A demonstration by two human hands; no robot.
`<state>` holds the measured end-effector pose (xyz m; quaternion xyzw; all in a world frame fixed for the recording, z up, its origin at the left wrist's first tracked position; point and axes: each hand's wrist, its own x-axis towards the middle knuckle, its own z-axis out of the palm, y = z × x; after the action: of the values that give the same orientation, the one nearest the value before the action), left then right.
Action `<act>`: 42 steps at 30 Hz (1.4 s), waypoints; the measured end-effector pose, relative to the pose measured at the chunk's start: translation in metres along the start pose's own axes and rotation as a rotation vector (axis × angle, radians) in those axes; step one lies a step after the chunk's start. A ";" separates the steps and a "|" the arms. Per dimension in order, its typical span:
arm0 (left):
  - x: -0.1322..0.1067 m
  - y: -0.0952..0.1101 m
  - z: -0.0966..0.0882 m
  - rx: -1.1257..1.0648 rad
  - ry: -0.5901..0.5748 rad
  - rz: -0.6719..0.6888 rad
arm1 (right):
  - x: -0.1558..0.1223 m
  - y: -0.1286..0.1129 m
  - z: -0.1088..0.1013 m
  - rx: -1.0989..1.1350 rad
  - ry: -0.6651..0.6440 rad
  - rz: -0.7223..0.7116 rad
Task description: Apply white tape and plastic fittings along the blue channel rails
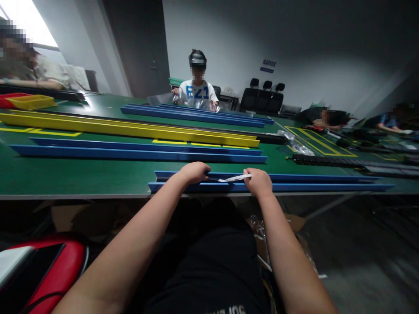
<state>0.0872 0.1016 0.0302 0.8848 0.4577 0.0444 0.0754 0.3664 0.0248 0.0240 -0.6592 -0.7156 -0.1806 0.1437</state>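
Note:
My left hand (pixel 194 172) and my right hand (pixel 258 180) rest on a long blue channel rail (pixel 327 183) lying along the near edge of the green table (pixel 81 174). Between them stretches a thin white strip (pixel 234 178). My right hand pinches one end of it. My left hand is curled closed at the other end, where a dark piece shows under the fingers. Both forearms reach out over my lap.
More blue rails (pixel 131 150) and a long yellow rail (pixel 131 127) lie farther back. A yellow tray (pixel 31 101) sits at the far left. A black rail (pixel 343 160) and clear bags (pixel 301 148) lie to the right. Other people sit around the table. A red seat (pixel 49 270) is at my left.

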 end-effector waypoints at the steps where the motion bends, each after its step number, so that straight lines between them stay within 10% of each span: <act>1: -0.006 -0.008 -0.002 0.000 -0.004 0.004 | 0.001 -0.009 -0.001 0.008 -0.010 0.000; 11: -0.061 -0.065 -0.022 -0.084 -0.049 -0.115 | 0.009 -0.086 -0.007 0.176 -0.071 -0.022; 21: -0.058 -0.067 -0.020 -0.042 -0.052 -0.102 | 0.007 -0.045 0.002 0.921 -0.051 -0.073; 32: -0.059 -0.065 -0.020 -0.030 -0.042 -0.114 | 0.000 -0.022 -0.018 1.039 -0.255 0.002; 42: -0.055 -0.064 -0.020 -0.055 -0.086 -0.165 | 0.002 -0.039 -0.004 0.857 0.130 0.203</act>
<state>0.0013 0.0952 0.0381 0.8427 0.5240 0.0125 0.1227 0.3273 0.0226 0.0257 -0.5944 -0.6470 0.1062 0.4657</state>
